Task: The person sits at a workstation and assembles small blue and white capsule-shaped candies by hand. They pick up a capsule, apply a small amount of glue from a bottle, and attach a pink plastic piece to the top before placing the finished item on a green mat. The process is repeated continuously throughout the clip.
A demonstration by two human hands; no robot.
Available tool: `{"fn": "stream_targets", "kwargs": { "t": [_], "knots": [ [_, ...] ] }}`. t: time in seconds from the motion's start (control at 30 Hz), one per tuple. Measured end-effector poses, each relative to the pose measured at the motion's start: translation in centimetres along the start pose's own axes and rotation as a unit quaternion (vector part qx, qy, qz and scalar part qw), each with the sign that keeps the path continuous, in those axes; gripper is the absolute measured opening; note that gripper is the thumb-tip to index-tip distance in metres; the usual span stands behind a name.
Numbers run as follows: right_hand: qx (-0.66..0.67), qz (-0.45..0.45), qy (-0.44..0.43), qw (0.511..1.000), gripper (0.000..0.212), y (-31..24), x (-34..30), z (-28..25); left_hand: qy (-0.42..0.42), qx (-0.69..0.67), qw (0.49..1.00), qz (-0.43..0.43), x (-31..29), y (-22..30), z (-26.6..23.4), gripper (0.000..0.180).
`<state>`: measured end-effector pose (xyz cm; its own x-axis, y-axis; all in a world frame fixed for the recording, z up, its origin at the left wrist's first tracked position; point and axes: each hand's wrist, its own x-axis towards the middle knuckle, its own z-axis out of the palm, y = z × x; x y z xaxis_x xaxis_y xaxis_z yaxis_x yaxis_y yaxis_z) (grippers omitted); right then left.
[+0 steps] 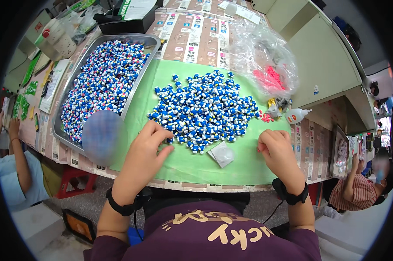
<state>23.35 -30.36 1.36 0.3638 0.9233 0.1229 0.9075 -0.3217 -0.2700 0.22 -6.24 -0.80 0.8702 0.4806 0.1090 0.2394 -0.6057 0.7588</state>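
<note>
A heap of small blue-and-white figures point(205, 106) with yellow bits lies on a green mat point(179, 168). At its near left edge is my left hand point(147, 145), thumb and forefinger apart around a loose figure on the mat. My right hand point(278, 152) rests over the mat's right side, its fingers curled into a pinch; what sits in the fingertips is too small to make out. Between the hands, a round clear dish sits on a pale square pad point(222, 154). Small pink pieces point(266, 116) lie at the heap's right edge, beside a white squeeze bottle point(297, 115).
A metal tray point(131, 98) full of similar figures with pink bits stands on the left, partly behind a blurred round patch. A clear plastic bag point(266, 56) with pink pieces lies at the back right. A cabinet point(331, 56) borders the right. Other people sit on both sides.
</note>
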Motion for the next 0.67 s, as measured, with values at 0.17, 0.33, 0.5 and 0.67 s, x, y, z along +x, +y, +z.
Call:
{"fn": "stream_targets", "kwargs": {
  "t": [0.17,0.33,0.5,0.67],
  "knots": [
    [0.067,0.025,-0.008,0.997,0.019,0.6,0.4,0.2,-0.010,0.014,1.000,0.004,-0.3,-0.1,1.2,0.017],
    [0.101,0.028,-0.011,0.994,0.019,1.8,-0.3,-0.8,0.032,-0.024,0.999,-0.018,-0.5,0.1,1.1,0.014],
    [0.085,-0.024,-0.038,0.995,0.018,1.6,-0.6,-1.0,0.068,-0.092,0.993,-0.015,-0.6,0.5,0.1,0.019],
    [0.016,-0.042,-0.074,0.996,0.017,1.5,-0.2,-0.4,0.055,-0.246,0.966,-0.062,-0.4,2.0,-0.6,0.019]
  ]
}}
